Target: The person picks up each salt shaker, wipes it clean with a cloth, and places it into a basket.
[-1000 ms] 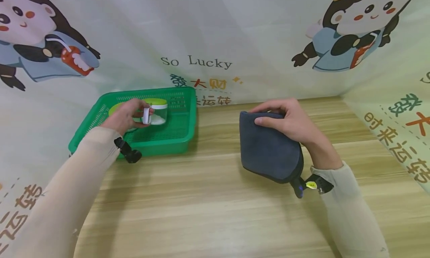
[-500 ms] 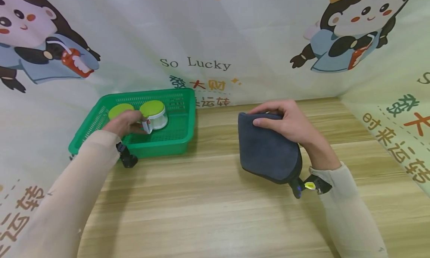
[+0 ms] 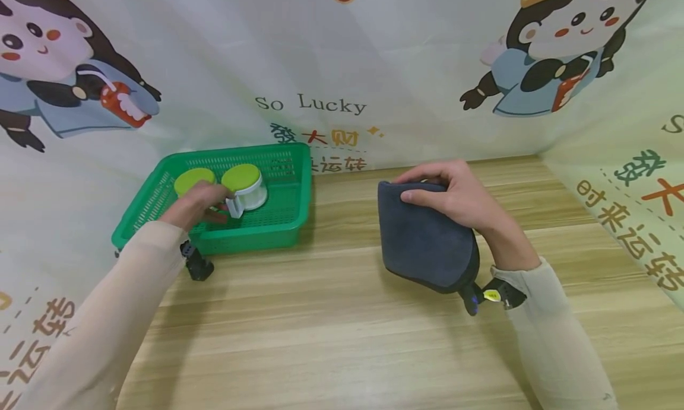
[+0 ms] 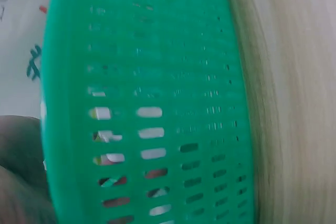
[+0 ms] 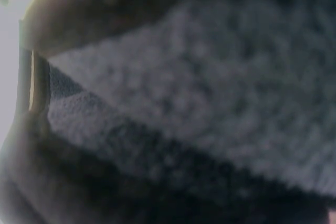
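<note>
In the head view, two lidded jars stand in a green plastic basket (image 3: 262,235). The right-hand jar (image 3: 250,187) has a lime-green lid, a clear body and a white handle (image 3: 235,207). My left hand (image 3: 200,203) is at that handle, its fingers spread apart and touching or very near it. Partly behind the hand is the left jar, of which the green lid (image 3: 193,180) shows. My right hand (image 3: 454,193) pinches the top edge of a dark blue-grey folded cloth (image 3: 427,238), thumb on the near face. Fuzzy fabric folds fill the right wrist view.
A wooden table (image 3: 320,315) lies under everything. Behind and beside it hangs a printed curtain (image 3: 406,72) with cartoon figures and lettering; the basket stands close to it. Black wrist cameras sit on both sleeves.
The right-hand jar has come down from a raised hold into the basket and stands upright there. My left hand has lowered and drawn slightly back from its handle. My right hand keeps holding the cloth.
</note>
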Action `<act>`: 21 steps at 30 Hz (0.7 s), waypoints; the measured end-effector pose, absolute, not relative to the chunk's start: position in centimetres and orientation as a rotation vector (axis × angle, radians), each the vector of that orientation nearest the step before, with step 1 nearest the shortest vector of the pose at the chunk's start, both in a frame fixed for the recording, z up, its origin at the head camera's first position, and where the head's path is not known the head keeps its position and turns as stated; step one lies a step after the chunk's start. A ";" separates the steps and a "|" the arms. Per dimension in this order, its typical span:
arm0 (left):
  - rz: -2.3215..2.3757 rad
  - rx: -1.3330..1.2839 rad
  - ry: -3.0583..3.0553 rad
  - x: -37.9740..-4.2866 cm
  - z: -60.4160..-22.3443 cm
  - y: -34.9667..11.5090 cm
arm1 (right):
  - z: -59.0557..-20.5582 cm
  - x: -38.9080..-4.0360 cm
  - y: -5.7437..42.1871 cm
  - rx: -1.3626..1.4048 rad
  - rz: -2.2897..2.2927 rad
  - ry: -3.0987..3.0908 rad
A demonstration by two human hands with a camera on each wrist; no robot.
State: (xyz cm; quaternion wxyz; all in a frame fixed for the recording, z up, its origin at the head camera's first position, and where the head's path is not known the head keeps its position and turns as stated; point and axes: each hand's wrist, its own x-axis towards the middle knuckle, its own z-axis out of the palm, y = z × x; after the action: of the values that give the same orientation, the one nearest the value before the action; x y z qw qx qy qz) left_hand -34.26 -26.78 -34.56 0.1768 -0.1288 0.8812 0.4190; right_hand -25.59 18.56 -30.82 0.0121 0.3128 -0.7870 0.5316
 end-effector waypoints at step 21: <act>1.444 -0.013 3.243 -27.8 -32.7 -17.9 | -31.1 -25.8 18.8 0.924 1.649 -2.466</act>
State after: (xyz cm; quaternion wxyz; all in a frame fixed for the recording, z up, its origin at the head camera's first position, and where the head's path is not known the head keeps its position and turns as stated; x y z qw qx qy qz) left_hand -27.77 -17.86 -32.73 -0.2029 -0.0037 0.8946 0.3982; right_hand -25.79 18.80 -31.09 0.0171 0.2974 -0.7935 0.5307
